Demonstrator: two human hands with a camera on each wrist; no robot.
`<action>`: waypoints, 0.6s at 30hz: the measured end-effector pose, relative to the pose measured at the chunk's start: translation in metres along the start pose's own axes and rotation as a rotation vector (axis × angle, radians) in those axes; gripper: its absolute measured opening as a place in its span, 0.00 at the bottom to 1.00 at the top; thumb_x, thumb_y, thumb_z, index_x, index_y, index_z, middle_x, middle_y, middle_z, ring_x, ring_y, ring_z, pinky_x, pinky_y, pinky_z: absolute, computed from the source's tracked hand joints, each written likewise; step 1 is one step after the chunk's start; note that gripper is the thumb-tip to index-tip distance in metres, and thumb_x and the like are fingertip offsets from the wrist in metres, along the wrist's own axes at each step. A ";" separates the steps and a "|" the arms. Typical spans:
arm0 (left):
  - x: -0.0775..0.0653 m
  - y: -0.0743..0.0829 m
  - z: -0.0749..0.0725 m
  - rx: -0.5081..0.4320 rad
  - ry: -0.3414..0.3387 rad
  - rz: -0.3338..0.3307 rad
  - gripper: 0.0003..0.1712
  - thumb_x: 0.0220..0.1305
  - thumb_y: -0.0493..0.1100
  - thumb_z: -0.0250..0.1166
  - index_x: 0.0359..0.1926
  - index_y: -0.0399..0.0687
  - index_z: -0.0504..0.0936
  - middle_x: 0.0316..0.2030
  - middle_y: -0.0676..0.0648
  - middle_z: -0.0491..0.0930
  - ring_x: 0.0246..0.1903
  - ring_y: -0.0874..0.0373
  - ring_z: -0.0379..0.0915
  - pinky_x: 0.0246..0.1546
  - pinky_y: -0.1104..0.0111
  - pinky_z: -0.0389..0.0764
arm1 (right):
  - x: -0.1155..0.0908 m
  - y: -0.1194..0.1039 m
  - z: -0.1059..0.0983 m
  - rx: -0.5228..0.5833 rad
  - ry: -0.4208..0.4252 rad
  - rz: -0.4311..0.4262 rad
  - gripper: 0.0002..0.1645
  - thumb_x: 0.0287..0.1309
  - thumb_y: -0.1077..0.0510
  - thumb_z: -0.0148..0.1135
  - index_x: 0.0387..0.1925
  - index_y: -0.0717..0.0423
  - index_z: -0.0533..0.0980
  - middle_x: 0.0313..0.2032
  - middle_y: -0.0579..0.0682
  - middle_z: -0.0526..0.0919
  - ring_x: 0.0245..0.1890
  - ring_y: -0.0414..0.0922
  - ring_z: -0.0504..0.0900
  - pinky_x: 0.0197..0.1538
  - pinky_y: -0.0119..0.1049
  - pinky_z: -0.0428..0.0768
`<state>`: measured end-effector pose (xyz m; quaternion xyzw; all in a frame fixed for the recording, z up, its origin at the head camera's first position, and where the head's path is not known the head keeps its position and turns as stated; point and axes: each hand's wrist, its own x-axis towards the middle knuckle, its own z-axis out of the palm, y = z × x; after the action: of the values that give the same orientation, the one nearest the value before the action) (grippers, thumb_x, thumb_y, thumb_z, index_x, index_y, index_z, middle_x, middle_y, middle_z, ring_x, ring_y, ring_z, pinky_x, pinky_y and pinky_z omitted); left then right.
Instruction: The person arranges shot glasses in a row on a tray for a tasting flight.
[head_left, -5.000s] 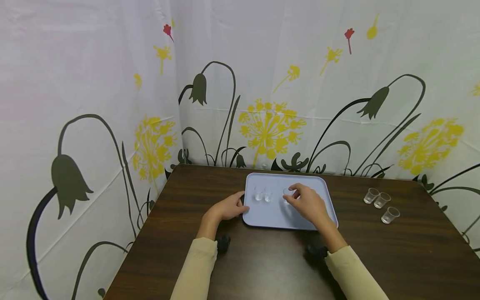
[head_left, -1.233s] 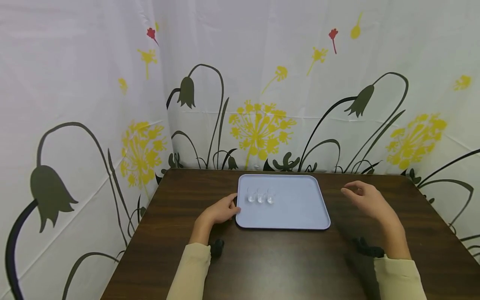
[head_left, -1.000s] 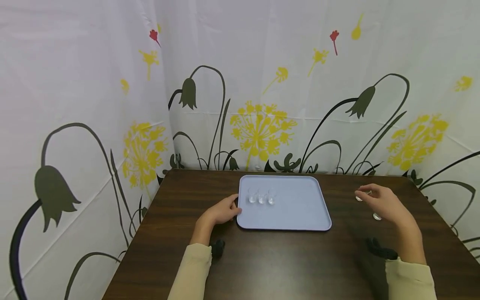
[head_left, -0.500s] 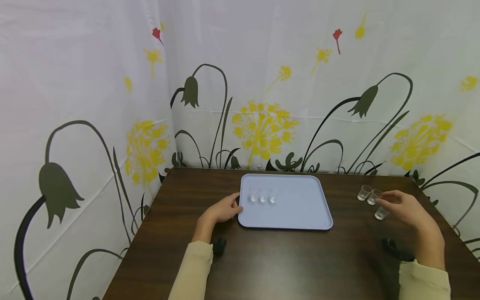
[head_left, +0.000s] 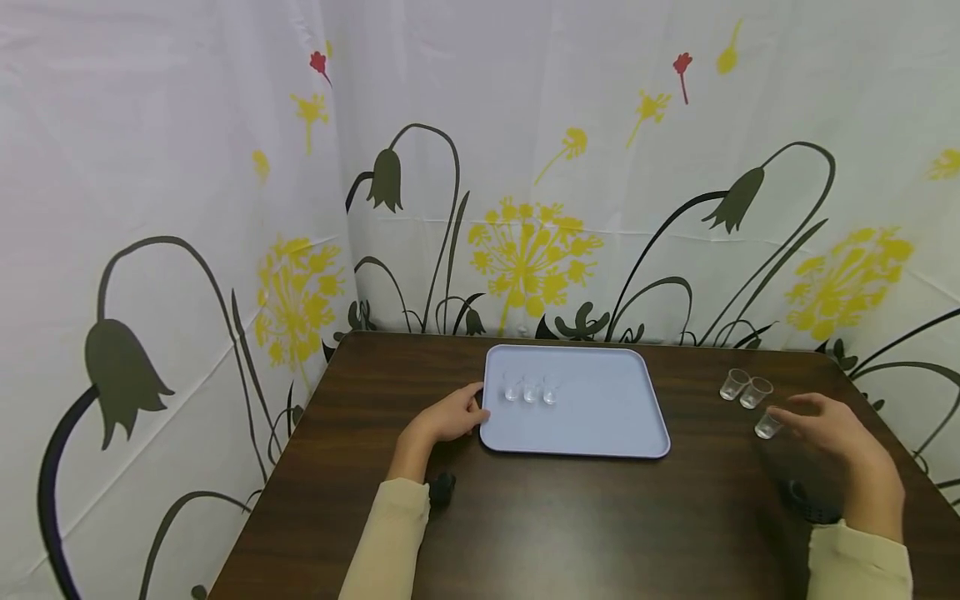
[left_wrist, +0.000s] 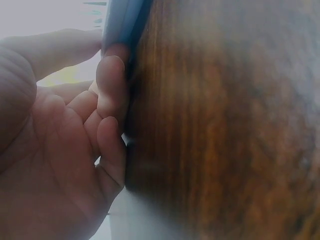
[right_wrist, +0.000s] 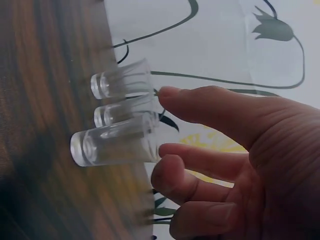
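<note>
My left hand [head_left: 446,414] grips the left edge of a pale blue tray [head_left: 600,432], thumb on the rim and fingers curled against its side in the left wrist view. Three small clear shot glasses stand in a row on the tray's left half, the rightmost glass [head_left: 550,393] closest to its middle. At the right, my right hand [head_left: 840,429] hovers beside the nearest of three more upright glasses. In the right wrist view, thumb and fingertips are spread apart right at the rim of this shot glass [right_wrist: 115,145], with nothing pinched between them.
Just behind the nearest glass, a left glass [head_left: 734,384] and a right glass [head_left: 756,392] stand close together on the dark wooden table [head_left: 570,525]. A white curtain [head_left: 525,100] with printed flowers hangs behind the table and along its left.
The right hand has left the tray, where a third glass now stands in the row, and moved right to the glasses on the table. The left hand keeps its place at the tray's edge.
</note>
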<state>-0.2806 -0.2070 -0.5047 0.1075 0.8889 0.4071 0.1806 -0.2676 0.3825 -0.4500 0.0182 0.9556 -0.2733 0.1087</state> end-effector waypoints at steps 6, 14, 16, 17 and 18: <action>0.003 -0.001 -0.002 0.002 0.002 0.001 0.40 0.80 0.42 0.60 0.83 0.33 0.56 0.27 0.49 0.76 0.24 0.59 0.69 0.29 0.68 0.70 | 0.004 -0.001 0.007 0.069 -0.043 0.012 0.47 0.79 0.42 0.58 0.70 0.84 0.60 0.42 0.64 0.85 0.38 0.45 0.82 0.36 0.39 0.80; 0.004 -0.002 -0.002 0.005 0.003 0.007 0.39 0.80 0.41 0.60 0.83 0.33 0.57 0.27 0.49 0.76 0.24 0.59 0.69 0.29 0.69 0.70 | 0.014 0.009 0.013 0.003 -0.102 0.052 0.50 0.76 0.35 0.59 0.68 0.81 0.64 0.38 0.59 0.90 0.48 0.65 0.83 0.50 0.58 0.81; 0.003 -0.003 -0.002 0.006 0.002 0.011 0.39 0.80 0.41 0.60 0.83 0.32 0.57 0.26 0.50 0.76 0.24 0.59 0.68 0.29 0.69 0.70 | 0.014 0.011 0.014 0.005 -0.103 0.057 0.49 0.76 0.36 0.58 0.68 0.80 0.64 0.35 0.54 0.90 0.44 0.60 0.82 0.46 0.52 0.81; 0.003 -0.002 -0.002 0.005 0.001 0.012 0.39 0.80 0.41 0.60 0.83 0.32 0.57 0.26 0.50 0.76 0.24 0.60 0.68 0.29 0.69 0.70 | 0.015 0.012 0.015 0.007 -0.102 0.050 0.49 0.77 0.36 0.58 0.68 0.81 0.64 0.34 0.52 0.89 0.42 0.57 0.82 0.44 0.49 0.80; 0.002 -0.002 -0.002 0.006 0.002 0.013 0.39 0.80 0.41 0.60 0.83 0.32 0.57 0.26 0.50 0.76 0.24 0.60 0.68 0.29 0.69 0.70 | 0.015 0.012 0.016 0.010 -0.102 0.045 0.48 0.77 0.37 0.58 0.68 0.81 0.64 0.33 0.51 0.89 0.40 0.53 0.81 0.42 0.45 0.78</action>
<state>-0.2836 -0.2090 -0.5060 0.1132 0.8895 0.4058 0.1768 -0.2778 0.3841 -0.4726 0.0262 0.9468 -0.2761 0.1630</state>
